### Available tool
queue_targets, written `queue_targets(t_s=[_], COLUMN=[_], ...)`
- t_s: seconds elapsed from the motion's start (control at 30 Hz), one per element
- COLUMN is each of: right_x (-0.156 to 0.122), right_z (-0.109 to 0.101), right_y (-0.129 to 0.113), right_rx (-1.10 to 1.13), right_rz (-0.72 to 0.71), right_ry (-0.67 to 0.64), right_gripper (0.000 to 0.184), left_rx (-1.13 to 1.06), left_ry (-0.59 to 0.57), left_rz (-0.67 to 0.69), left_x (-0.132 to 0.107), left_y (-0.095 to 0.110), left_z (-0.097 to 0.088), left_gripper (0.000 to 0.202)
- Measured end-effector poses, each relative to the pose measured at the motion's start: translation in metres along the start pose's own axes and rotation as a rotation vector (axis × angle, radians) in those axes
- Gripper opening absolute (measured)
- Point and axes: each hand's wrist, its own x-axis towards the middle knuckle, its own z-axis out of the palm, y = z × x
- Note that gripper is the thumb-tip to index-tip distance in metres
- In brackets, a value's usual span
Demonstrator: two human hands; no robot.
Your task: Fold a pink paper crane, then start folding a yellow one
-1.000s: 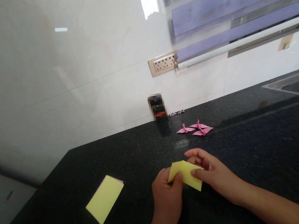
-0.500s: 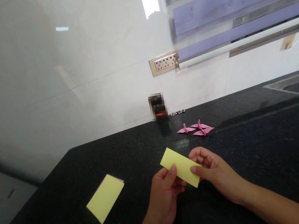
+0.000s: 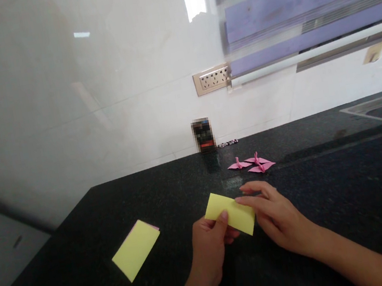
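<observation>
Yellow paper rectangle (image 3: 240, 215) is held over the desk (image 3: 169, 190), pinched by the left hand (image 3: 208, 245); the right hand (image 3: 280, 216), loosely spread, lays a fingertip on its far edge. Uneven fingertip pressure could skew it; a slackened pinch, drop it.
</observation>
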Motion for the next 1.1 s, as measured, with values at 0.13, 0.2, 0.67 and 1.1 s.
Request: queue_targets(t_s=[0.13, 0.2, 0.67, 1.1], right_x=[0.0, 0.001, 0.005, 0.007], right_z=[-0.004, -0.004, -0.006, -0.001], right_y=[0.003, 0.002, 0.001, -0.01], right_rx=[-0.25, -0.305, -0.284, 0.173], right_rz=[-0.171, -0.218, -0.244, 0.202], right_ry=[-0.123, -0.154, -0.121, -0.019], right_gripper=[0.055, 0.053, 0.024, 0.009], left_rx=[0.04, 0.03, -0.176, -0.107], left_ry=[0.019, 0.004, -0.095, -0.179], left_rz=[-0.01, -0.011, -0.094, -0.069], left_x=[0.0, 0.001, 0.002, -0.003], left_y=[0.001, -0.001, -0.001, 0.002], left_z=[0.0, 0.0, -0.004, -0.003], left_gripper=[0.035, 0.035, 0.033, 0.036])
